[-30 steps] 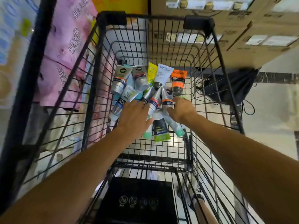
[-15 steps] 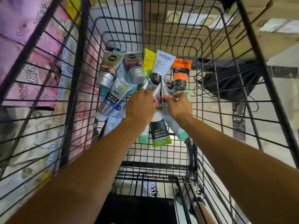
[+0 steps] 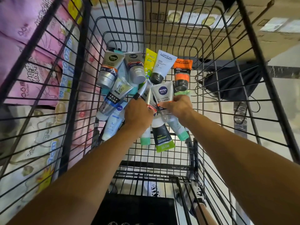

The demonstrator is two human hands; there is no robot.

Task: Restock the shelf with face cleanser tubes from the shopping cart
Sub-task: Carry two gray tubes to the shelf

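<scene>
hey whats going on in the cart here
A person reaches both hands into a black wire shopping cart holding a pile of face cleanser tubes. The right hand grips a grey Nivea Men oil-control tube, lifted above the pile. The left hand grips another grey tube beside it.

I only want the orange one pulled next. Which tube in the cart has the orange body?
The L'Oreal Men Expert tube with a black cap, lying at the far right of the pile, beside the white L'Oreal tube. The others are silver, white, yellow or green.
</scene>
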